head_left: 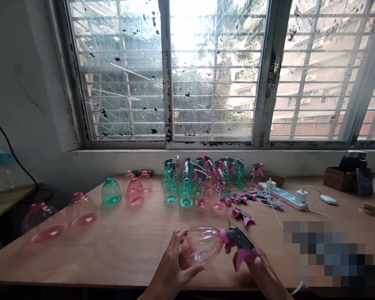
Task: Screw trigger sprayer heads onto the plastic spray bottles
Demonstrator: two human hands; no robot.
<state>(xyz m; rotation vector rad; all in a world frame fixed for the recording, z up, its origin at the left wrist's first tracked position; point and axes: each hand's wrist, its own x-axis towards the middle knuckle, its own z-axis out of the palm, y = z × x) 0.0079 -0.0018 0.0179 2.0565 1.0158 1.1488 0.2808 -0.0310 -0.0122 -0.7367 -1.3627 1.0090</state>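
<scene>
Over the worktop (128,254), left fingers (176,238) hold a pink bottle (203,246), right fingers (228,248) its spray top (238,237); far middle bottles (186,194) have tops (186,170), left bottles (111,193) don't.

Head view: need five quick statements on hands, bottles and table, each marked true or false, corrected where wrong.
1. The left hand holds a pink bottle near its base. True.
2. The right hand grips that bottle by its base as well. False: it is at the spray head.
3. The pink bottle in hand is tipped onto its side. True.
4. Every bottle without a spray head is pink. False: a green bottle has none either.
5. A power strip lies on the right part of the table. True.
</scene>
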